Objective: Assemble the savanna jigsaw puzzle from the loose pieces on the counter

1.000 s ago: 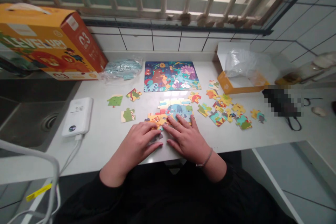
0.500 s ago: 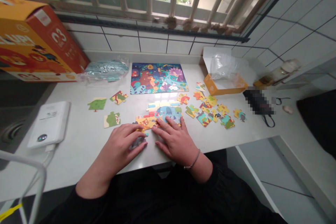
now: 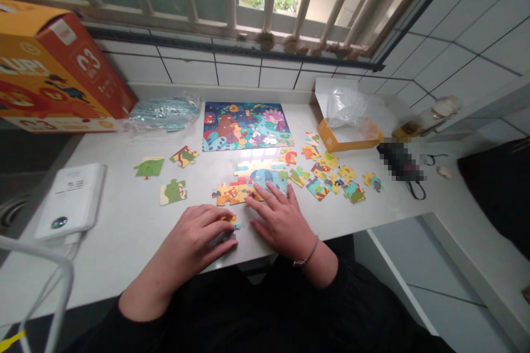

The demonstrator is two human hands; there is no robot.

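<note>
- The left hand (image 3: 209,231) is low in the middle. Its fingers are bent and part open, over a small yellow and grey puzzle piece (image 3: 230,218). I can't tell if they pinch it or just rest on it.
- That piece sits just below the joined puzzle (image 3: 265,172), not touching it. It may be kept close so it's easy to match.
- The right hand (image 3: 281,218) has its fingers spread wide, with their tips on the joined puzzle's lower right part. They don't grip anything. Maybe they stop it from sliding.
- The joined puzzle is in the middle of the frame, and has a blue elephant on it.
- Loose pieces (image 3: 329,160) lie right of the middle, likely spread out so each picture is easy to see. A green tree piece (image 3: 149,167) and two others are on the left.
- A dark puzzle picture (image 3: 248,127) lies flat behind, perhaps out of the way.
- An open orange box (image 3: 351,143) sits at the upper right of the table (image 3: 132,248).
</note>
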